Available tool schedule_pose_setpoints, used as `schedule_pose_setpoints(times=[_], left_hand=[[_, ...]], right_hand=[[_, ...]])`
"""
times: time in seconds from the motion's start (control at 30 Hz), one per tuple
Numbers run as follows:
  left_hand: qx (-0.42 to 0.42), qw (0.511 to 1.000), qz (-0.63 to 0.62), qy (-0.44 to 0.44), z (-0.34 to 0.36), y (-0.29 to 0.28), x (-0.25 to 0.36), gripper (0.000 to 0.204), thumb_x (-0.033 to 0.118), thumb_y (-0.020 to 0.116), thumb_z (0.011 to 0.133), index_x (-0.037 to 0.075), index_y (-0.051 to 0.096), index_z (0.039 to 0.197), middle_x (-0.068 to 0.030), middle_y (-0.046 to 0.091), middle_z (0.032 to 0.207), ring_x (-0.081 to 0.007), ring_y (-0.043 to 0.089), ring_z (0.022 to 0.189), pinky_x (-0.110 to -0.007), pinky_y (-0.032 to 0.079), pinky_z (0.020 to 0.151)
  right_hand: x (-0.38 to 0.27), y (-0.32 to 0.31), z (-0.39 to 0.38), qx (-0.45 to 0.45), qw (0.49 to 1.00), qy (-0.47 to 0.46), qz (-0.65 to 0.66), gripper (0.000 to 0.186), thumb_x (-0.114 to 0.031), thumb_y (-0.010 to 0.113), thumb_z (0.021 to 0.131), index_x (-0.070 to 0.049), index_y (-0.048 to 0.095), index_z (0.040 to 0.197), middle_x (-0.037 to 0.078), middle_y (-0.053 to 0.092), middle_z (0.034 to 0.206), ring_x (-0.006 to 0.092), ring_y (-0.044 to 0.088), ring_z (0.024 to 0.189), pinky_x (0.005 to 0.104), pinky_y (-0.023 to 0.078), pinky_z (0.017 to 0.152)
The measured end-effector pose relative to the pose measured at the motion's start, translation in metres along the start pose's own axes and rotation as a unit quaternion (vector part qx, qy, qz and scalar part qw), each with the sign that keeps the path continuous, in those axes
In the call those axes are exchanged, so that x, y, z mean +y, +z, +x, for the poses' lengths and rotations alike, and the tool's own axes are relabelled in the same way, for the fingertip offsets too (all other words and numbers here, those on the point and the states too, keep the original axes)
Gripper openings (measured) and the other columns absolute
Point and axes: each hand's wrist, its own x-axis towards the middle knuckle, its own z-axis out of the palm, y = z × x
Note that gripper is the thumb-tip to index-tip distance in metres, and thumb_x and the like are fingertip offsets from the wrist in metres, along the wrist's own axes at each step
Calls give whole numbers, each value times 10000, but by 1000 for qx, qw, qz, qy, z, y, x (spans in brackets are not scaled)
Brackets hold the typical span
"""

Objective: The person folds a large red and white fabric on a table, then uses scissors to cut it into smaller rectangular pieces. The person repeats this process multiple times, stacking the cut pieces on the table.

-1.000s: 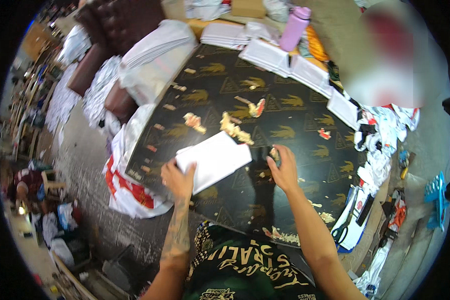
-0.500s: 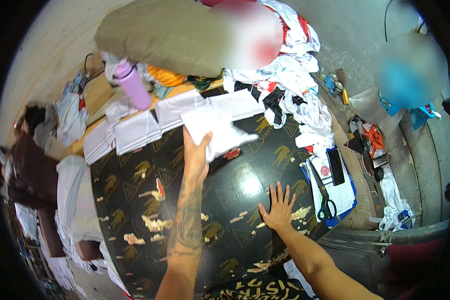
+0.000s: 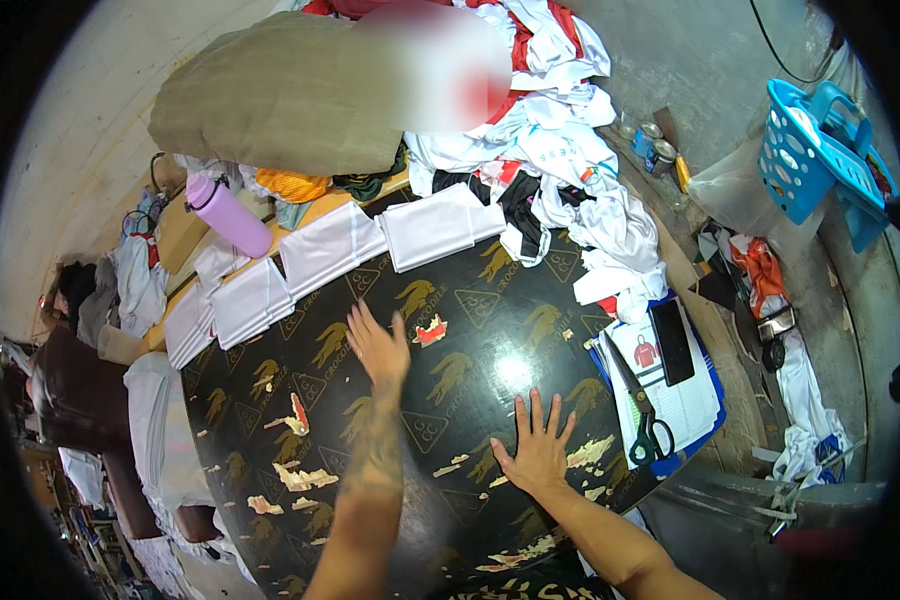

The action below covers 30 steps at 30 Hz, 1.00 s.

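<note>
My left hand hovers over the dark table with its fingers stretched and nothing in it, a little short of the folded white cloths. Flat on the tabletop, my right hand has its fingers spread. Along the far edge lie several neat piles of folded white cloth: one pile at the right end, another beside it, then a pile and a further one to the left. To the right of my right hand, black scissors rest on printed papers.
A lilac bottle leans behind the piles. Loose white garments heap up at the far right corner. A black phone lies on the papers over a blue folder. Beyond the table hang or stand a blue basket and a large olive bundle.
The white cloth in my left hand has been let go and lies among the rightmost pile. My left hand has drawn back toward me, and the view has shifted slightly.
</note>
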Motion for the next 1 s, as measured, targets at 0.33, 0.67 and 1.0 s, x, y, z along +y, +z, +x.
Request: schedule_pose_setpoints(times=[0.33, 0.67, 1.0], left_hand=[[-92, 987, 127, 34, -139, -47, 8, 778, 445, 586, 1028, 88, 342, 1675, -218, 245, 1752, -429, 189, 1624, -631, 104, 1310], [-117, 986, 117, -7, -136, -47, 8, 802, 469, 633, 981, 121, 388, 1661, -193, 282, 1745, -425, 226, 1615, -641, 115, 1309], [-89, 991, 97, 20, -143, -38, -2, 789, 461, 590, 1007, 94, 359, 1666, -195, 244, 1755, -417, 190, 1626, -642, 113, 1307]], right_hand=[[35, -125, 329, 290, 870, -93, 387, 243, -227, 731, 975, 6, 699, 1035, 186, 751, 914, 363, 739, 853, 455, 554, 789], [81, -301, 577, 193, 979, -37, -55, 938, -256, 884, 834, -52, 402, 1612, 258, 570, 1517, 401, 523, 1451, 495, 471, 1155], [28, -427, 454, 453, 755, -230, 415, 201, -219, 562, 1114, -34, 617, 1058, 70, 669, 900, 152, 664, 760, 316, 562, 681]])
